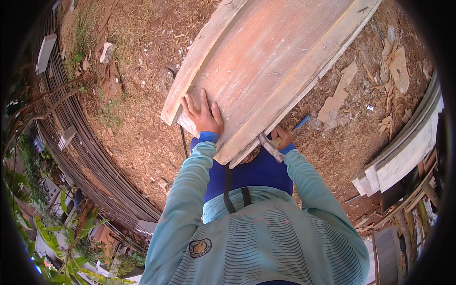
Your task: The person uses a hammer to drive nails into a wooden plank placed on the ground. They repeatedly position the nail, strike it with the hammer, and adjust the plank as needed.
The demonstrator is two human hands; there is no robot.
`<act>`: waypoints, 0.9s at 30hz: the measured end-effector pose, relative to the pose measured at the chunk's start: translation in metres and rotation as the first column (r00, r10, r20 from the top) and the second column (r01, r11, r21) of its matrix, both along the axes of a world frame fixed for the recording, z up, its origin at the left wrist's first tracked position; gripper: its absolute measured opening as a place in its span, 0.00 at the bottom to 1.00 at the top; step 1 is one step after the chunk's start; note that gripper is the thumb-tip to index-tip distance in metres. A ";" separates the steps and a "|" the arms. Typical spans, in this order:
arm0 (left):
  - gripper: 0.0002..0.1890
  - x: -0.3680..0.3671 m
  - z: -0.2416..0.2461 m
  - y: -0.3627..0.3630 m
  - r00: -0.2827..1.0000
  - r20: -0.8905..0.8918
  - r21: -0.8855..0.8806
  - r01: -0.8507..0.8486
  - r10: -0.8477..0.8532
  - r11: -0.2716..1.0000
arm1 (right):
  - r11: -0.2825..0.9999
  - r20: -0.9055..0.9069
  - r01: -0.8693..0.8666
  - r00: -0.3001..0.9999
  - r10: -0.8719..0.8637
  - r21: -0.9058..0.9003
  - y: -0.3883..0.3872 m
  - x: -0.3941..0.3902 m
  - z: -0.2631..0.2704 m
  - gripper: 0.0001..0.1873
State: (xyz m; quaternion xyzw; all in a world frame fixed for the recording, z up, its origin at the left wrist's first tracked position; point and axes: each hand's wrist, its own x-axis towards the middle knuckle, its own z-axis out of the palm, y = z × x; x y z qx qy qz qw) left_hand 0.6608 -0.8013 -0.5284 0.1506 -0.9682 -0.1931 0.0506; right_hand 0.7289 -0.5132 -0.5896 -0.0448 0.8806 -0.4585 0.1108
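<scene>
A long wooden panel (245,71) with raised boards along both sides slants from my lap up past the top of the view. On its near end my left hand (203,115) lies with the fingers spread, pressing on the flat face. My right hand (282,138) is closed around the handle of a claw hammer (270,146) beside the panel's right edge; the blue handle end (302,122) sticks out beyond the fist. A bent nail (363,9) shows on the right side board near the far end. The panel's underside is hidden.
Long thin metal rods (89,156) lie bundled on the ground at left. White-edged boards (402,153) are stacked at right. Torn brown paper (336,96) lies on the littered soil, and a dark bar (182,139) is by the panel's left edge.
</scene>
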 end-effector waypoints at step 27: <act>0.22 -0.010 0.006 -0.002 0.994 -0.093 -0.280 0.035 -0.064 0.959 | 0.990 0.243 -0.129 0.960 0.138 -0.053 0.029 0.009 -0.016 0.11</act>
